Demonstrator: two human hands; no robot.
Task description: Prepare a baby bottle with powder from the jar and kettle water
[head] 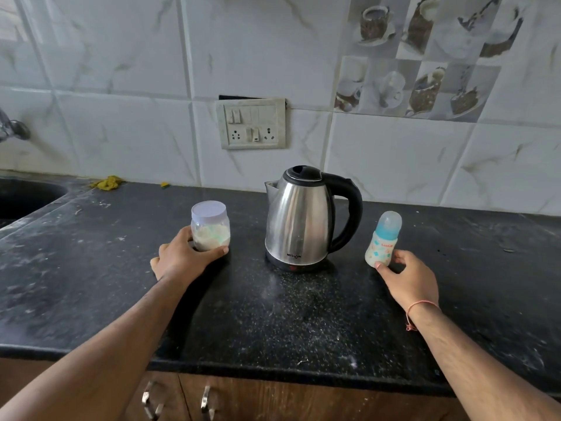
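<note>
A clear jar with a pale lid and white powder inside stands on the black counter, left of centre. My left hand grips its base, thumb across the front. A steel kettle with a black lid and handle stands upright in the middle, spout pointing left. To its right stands a small baby bottle with a blue cap and printed body. My right hand holds the bottle's lower part between thumb and fingers.
A sink is set into the counter at far left, with a tap above it. A wall socket panel sits behind the kettle. Yellow scraps lie by the wall. Cabinet handles show below the counter edge.
</note>
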